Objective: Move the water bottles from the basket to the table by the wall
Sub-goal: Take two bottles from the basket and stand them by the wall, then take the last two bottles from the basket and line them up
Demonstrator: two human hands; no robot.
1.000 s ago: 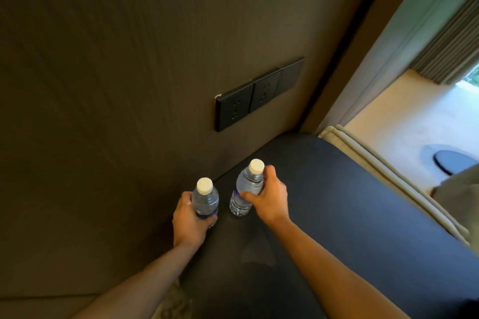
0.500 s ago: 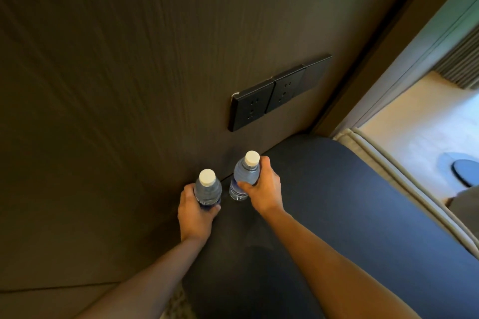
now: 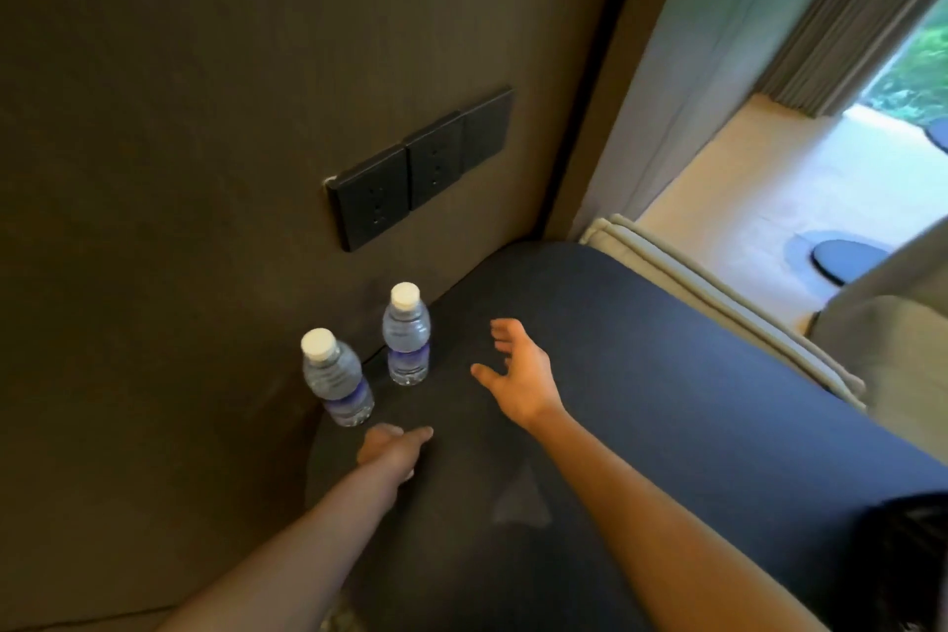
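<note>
Right hand: the right hand (image 3: 520, 375) is seen empty above the dark worktop (image 3: 667, 400), fingers spread wide and thumb pointed toward the bottles, well clear of both.
Left hand: the left hand (image 3: 392, 447) is seen empty too, fingers loosely curled with the thumb extended, just beside the base of the nearer bottle without touching it; part of the fingers is blurred.
Near water bottle: a clear water bottle (image 3: 336, 380) with a white cap and a blue label band is stood on the worktop at its left edge, close to the wall; it appears tilted in the wide-angle view.
Far water bottle: a second water bottle (image 3: 406, 336) of the same kind is stood on the worktop where the surface meets the wall, just beside the first and apart from it.
Worktop: a dark surface with a rounded far corner, set against the wall panel.
Wall: a dark brown panel (image 3: 179, 118) is seen behind the bottles, with a row of three black socket plates (image 3: 420, 169) mounted above them.
Right of worktop: folded pale fabric (image 3: 718, 303) is laid along the worktop's right edge; beyond it a light floor (image 3: 769, 180) and a grey curtain (image 3: 841, 15) are seen.
</note>
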